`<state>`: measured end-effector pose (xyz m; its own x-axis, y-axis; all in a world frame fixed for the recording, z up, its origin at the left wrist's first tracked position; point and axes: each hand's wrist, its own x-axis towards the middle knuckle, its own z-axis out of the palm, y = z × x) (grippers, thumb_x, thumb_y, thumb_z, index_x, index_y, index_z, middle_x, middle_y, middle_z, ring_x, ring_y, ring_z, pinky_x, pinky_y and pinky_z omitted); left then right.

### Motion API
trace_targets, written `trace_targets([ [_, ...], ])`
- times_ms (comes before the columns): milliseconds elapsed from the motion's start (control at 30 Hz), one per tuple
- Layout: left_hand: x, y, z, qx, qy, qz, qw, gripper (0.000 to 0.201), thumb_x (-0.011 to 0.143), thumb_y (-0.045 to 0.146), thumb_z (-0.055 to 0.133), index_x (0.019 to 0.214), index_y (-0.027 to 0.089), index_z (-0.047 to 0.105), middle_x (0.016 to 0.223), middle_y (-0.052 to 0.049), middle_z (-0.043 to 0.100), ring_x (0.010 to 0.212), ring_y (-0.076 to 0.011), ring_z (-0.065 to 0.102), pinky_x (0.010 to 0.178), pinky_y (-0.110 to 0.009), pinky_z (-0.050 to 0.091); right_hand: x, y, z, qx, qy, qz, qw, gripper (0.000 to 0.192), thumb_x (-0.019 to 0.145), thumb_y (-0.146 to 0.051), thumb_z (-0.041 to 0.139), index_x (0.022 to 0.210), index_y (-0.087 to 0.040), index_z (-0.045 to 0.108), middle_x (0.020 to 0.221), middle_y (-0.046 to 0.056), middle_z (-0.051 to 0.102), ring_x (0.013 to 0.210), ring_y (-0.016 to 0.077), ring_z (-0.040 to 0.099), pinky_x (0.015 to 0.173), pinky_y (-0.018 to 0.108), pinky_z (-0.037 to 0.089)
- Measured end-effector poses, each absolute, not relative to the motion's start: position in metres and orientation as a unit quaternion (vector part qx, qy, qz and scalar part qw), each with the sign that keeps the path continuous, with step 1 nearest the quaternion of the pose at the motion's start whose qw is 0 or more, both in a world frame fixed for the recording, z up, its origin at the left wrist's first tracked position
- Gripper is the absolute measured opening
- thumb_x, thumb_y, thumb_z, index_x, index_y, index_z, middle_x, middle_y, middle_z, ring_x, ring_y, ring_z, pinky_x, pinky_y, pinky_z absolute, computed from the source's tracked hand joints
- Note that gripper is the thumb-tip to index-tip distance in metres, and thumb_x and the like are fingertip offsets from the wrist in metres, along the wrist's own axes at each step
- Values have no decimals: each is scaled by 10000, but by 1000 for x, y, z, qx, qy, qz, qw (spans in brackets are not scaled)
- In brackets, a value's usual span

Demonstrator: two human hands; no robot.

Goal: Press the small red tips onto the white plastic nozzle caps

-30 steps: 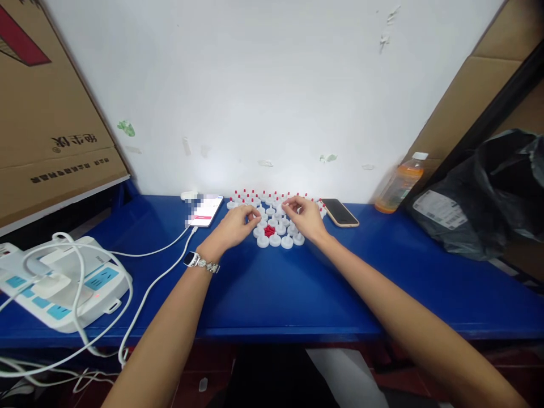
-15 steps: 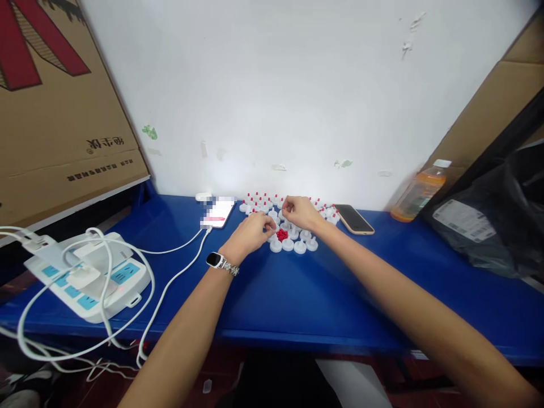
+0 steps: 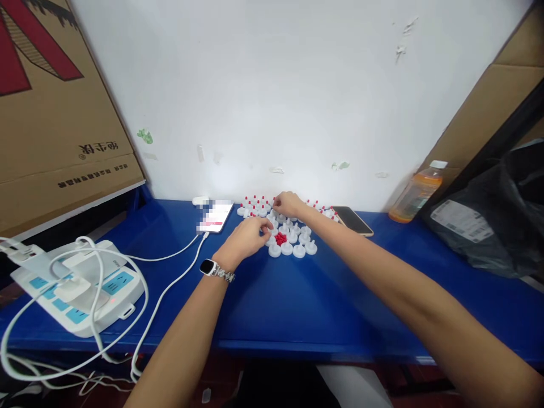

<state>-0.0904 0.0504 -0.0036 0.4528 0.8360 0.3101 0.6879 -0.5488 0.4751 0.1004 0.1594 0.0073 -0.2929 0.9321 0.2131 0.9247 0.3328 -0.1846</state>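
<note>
Many white nozzle caps (image 3: 298,250) stand in a cluster on the blue table. Around a small heap of red tip covers (image 3: 281,239) sit caps with bare nozzles, while those at the back left (image 3: 262,211) and back right carry red tips. My left hand (image 3: 251,233), with a watch at the wrist, is closed in a pinch at the cluster's left edge. Over the rear middle caps, my right hand (image 3: 289,204) has thumb and fingertips pressed together. Whatever either pinch holds is too small or hidden to make out.
A phone on a cable (image 3: 216,216) lies left of the caps, a dark-screened phone (image 3: 353,220) right. A power strip (image 3: 76,289) with looping white cables sits at left. An orange drink bottle (image 3: 416,192) and a black plastic bag (image 3: 480,215) stand right. A white wall (image 3: 272,102) rises behind.
My right hand has shifted slightly left over the rear caps. My left hand stays pinched near the left edge. The whole view has moved a little.
</note>
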Motion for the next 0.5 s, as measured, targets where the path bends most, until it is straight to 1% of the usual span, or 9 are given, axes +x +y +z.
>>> trace_targets([
  [100,-103,58,-2,800,506,302,113,244,834,165,543,1016,193,705,924,-52,733,791,-190,658,698,-294,481,101,157,9,-584,-802,7,126,146,795,-207,623,830,-189,762,900,81,760,910,245,668,889,349,428],
  [167,-111,63,-2,763,550,327,89,193,852,172,544,978,173,690,922,-70,731,825,-206,664,738,-309,494,98,152,12,-585,-801,1,129,190,819,-246,601,911,-195,759,919,82,749,947,257,653,928,386,403],
  [267,-118,66,-5,733,595,320,83,148,879,182,547,957,168,672,909,-83,730,860,-223,676,779,-324,502,86,139,13,-569,-806,-13,161,263,847,-317,566,1025,-218,733,971,83,721,1004,269,617,945,420,376],
  [367,-119,64,-8,717,625,295,87,159,891,166,532,969,173,670,962,-101,735,889,-227,686,788,-320,504,66,126,10,-537,-822,-9,191,278,818,-438,620,970,-235,734,980,80,688,1013,276,586,945,436,356],
  [433,-119,62,-8,711,638,284,85,166,892,160,525,968,176,671,981,-109,736,886,-226,689,782,-315,504,52,122,6,-528,-827,0,192,319,790,-509,656,931,-234,737,980,81,673,1012,278,571,949,443,343],
  [500,-119,60,-8,710,642,277,81,160,893,168,525,952,183,672,965,-108,739,872,-227,691,769,-314,502,42,122,3,-531,-828,7,183,308,797,-508,665,920,-235,739,989,83,665,1019,277,562,951,446,336],
])
